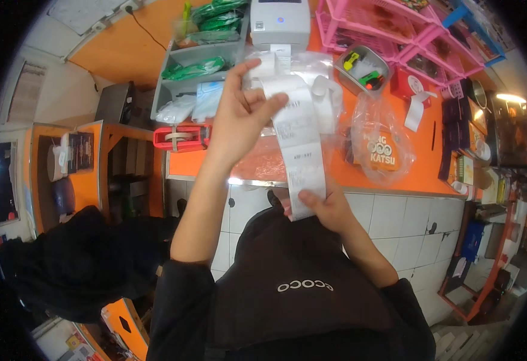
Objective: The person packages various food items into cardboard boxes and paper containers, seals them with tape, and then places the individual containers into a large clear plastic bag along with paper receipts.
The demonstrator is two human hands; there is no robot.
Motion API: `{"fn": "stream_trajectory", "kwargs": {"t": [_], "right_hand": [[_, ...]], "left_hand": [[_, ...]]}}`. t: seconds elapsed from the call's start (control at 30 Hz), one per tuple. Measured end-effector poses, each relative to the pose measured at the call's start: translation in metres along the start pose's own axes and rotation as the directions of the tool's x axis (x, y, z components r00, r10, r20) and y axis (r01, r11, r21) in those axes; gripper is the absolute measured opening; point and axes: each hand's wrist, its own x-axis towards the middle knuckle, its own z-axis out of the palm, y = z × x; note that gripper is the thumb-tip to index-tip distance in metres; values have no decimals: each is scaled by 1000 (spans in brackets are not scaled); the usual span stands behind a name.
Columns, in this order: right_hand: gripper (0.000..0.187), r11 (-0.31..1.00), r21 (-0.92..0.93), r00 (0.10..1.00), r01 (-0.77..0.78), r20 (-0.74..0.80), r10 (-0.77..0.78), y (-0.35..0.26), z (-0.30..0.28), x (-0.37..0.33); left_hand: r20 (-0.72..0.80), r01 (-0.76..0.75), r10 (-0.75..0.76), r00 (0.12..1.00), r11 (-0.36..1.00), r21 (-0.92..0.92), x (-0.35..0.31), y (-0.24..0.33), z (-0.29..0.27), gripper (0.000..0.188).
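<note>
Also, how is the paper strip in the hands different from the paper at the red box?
The held strip looks longer; the other paper looks shorter. The left hand and right hand hold the strip; no hand touches the other paper. Both are white.

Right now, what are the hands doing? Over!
Left hand pinching long white printed paper strip. Right hand gripping its lower end. Nothing seems in the way.

Long white printed paper strip (301, 147), slightly curved, aslant, partly above an orange counter (427, 169)
</note>
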Motion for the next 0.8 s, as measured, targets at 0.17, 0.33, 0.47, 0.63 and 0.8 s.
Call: {"fn": "stream_trajectory", "kwargs": {"t": [0.17, 0.33, 0.47, 0.63, 0.8], "right_hand": [[27, 898, -157, 846, 411, -302, -440, -29, -6, 33], [32, 864, -278, 846, 420, -223, -483, -46, -6, 43], [31, 873, -401, 896, 277, -220, -385, -63, -5, 46], [26, 778, -561, 883, 282, -166, -439, -63, -6, 50], [27, 743, -601, 861, 295, -171, -480, -54, -8, 49]], "left_hand": [[-23, 105, -112, 993, 972, -212, -24, -11, 25, 69], [57, 225, -218, 974, 957, -183, -30, -24, 22, 66], [112, 297, -283, 953, 945, -138, -27, -40, 16, 57], [75, 335, -326, 942, 915, -226, -27, -33, 21, 54], [17, 219, -220, 975, 958, -185, -25, -45, 18, 54]]}}
